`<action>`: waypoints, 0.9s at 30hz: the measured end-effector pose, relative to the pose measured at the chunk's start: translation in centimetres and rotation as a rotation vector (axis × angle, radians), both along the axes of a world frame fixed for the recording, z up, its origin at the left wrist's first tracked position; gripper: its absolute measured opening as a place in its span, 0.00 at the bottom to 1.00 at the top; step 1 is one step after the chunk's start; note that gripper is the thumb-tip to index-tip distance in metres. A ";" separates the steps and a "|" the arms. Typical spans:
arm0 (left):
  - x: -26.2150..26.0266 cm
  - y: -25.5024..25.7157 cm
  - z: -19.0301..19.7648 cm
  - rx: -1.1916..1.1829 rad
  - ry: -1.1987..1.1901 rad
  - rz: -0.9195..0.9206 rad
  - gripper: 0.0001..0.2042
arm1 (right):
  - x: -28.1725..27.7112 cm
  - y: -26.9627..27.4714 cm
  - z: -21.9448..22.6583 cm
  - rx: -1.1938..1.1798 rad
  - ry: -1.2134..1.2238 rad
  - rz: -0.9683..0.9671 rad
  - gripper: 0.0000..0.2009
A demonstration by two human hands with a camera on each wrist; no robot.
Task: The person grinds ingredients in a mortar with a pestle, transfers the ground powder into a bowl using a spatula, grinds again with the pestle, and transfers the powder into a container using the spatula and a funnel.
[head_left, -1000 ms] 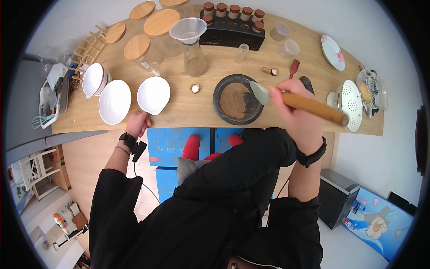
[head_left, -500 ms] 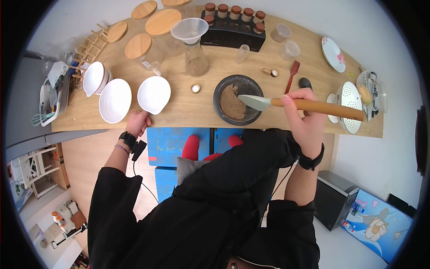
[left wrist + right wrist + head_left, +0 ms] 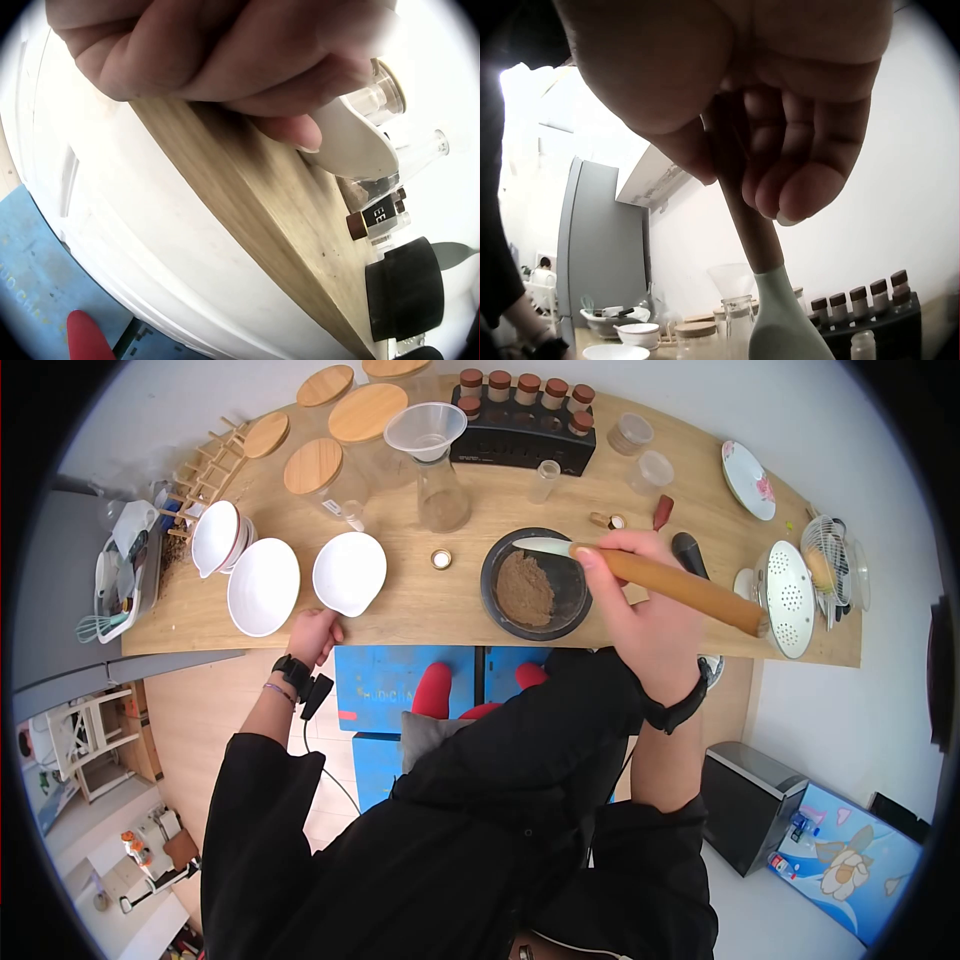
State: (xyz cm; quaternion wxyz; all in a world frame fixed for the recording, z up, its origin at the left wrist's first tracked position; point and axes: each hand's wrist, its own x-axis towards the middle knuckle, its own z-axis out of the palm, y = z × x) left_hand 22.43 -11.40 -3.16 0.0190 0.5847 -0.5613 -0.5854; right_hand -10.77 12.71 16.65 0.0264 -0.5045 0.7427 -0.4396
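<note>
Black spice rack (image 3: 522,442); white colander (image 3: 790,602)

Powder (image 3: 524,590) lies in the dish (image 3: 573,585) near the tabletop's (image 3: 420,625) front edge; 2 bowls (image 3: 263,588), then a bowl stack (image 3: 216,538), stand left of it, the colander (image 3: 789,600) right. Near the back edge, 7 jars (image 3: 527,390) sit in the rack (image 3: 522,445), right of the flask (image 3: 441,500).

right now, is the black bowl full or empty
Neither, the black bowl is partly filled: brown powder is heaped toward the left in the head view, and bare dark bottom shows beside it.
</note>
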 end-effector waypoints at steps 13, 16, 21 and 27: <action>0.0 0.0 -0.1 -0.018 -0.012 -0.024 0.27 | -1.7 2.1 0.3 0.180 -0.173 0.199 0.07; 0.0 0.0 -0.3 -0.018 -0.005 -0.006 0.27 | -1.7 2.4 0.9 0.119 -0.211 0.178 0.06; -0.1 -0.1 -0.1 -0.015 -0.004 -0.017 0.27 | -1.4 2.0 1.6 0.061 -0.184 0.142 0.05; 0.0 0.0 -0.1 -0.010 -0.003 -0.014 0.27 | -1.5 0.5 0.8 0.025 -0.036 0.087 0.07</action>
